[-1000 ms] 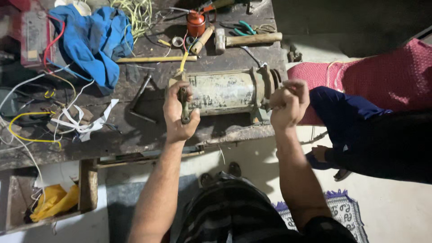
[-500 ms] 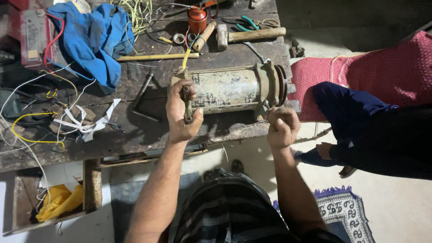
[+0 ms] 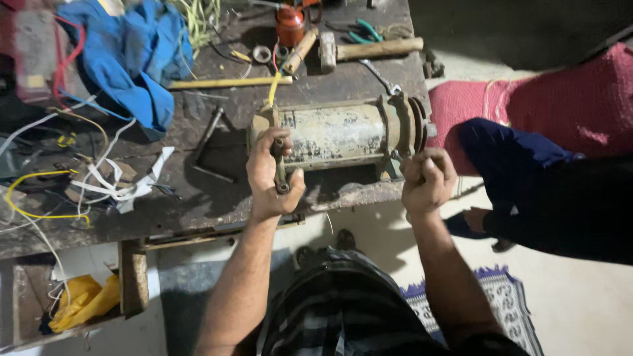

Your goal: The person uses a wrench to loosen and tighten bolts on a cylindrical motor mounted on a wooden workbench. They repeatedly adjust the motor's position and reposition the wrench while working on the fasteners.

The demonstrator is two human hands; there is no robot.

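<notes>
A dirty cream metal cylinder [image 3: 333,134], like a motor housing with dark ribbed rings at its right end, lies on its side on the worn workbench [image 3: 217,198]. My left hand [image 3: 270,177] grips a dark metal tool [image 3: 279,166] held against the cylinder's left end. My right hand [image 3: 427,179] is closed into a fist at the cylinder's right end, just below the rings. What it holds is hidden by the fingers.
A hammer [image 3: 369,49], green pliers [image 3: 362,29], an orange can [image 3: 290,23], a yellow rod [image 3: 227,83], a blue cloth [image 3: 135,56] and loose wires [image 3: 59,178] lie on the bench. Another person in dark blue [image 3: 527,178] sits at right beside a pink cloth [image 3: 567,105].
My right hand dropped below the bench edge, then rose back to the cylinder's right end. My left hand stayed on the tool at the left end.
</notes>
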